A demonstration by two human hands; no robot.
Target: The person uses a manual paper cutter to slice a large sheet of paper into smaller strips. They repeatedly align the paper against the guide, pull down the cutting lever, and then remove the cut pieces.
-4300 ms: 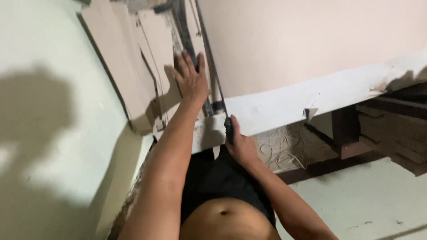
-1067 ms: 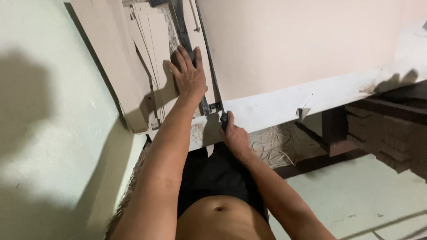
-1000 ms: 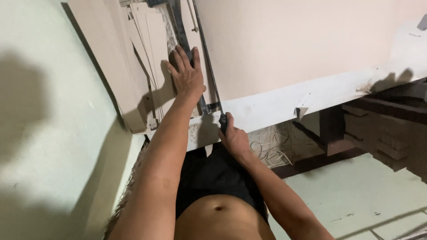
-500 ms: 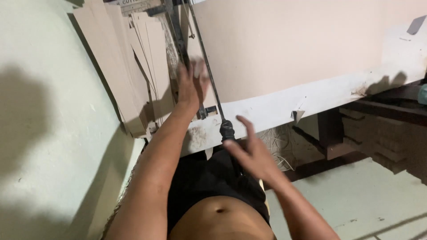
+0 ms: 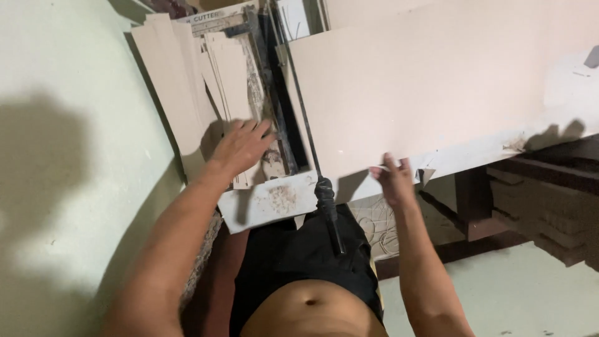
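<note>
The left hand [image 5: 240, 145] lies flat, fingers spread, on the narrow tile strips [image 5: 234, 87] beside the cutter rail [image 5: 274, 93]. Its grip pinches nothing; the open palm presses down, likely to keep the loose pieces from sliding on the worktop [image 5: 268, 203]. More cut strips [image 5: 165, 81] lean in a stack just beyond and to the left of this hand, against the pale wall [image 5: 68, 125], out of the way of the rail.

The right hand [image 5: 393, 181] is at the near edge of the big tile [image 5: 424, 81], fingers curled up over that edge with the thumb beneath. Whether the grip has closed on the tile or only touches it I cannot tell, since the edge hides the fingertips' underside. The tile lies flat across the worktop, reaching away from this hand to the far side and butting against the rail on its left, which squares it for cutting.

The cutter handle [image 5: 329, 212] hangs free between the two hands, its black end sticking out over the worktop's front edge toward the person's body, with neither hand on it. Dust and chips [image 5: 281, 196] lie just below the left hand.
</note>
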